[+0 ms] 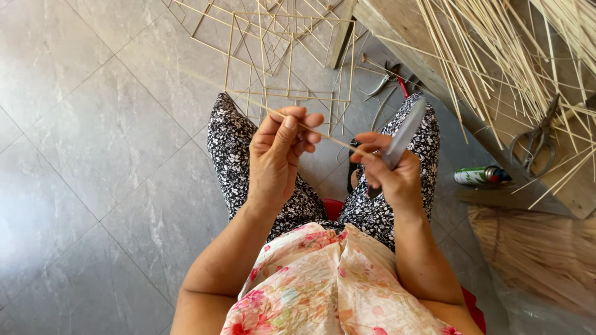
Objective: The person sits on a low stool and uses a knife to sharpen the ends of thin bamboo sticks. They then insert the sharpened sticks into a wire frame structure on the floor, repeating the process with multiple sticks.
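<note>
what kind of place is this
Probably a home craft workspace on a grey tiled floor: heaps of thin pale bamboo sticks, square stick frames and metal scissors lie about.

Left hand (279,149): fingers pinched on a thin bamboo stick (292,120) that slants across to the right hand (391,174), which grips a knife (403,135) with its blade laid against the stick. Beyond the stick, on the grey tile floor (93,124): square stick frames (288,56) and pliers (388,77). Right of the stick: a wooden bench (403,25) bearing loose sticks (496,49) and scissors (537,139), with a green-and-white can (481,176) below them.
</note>
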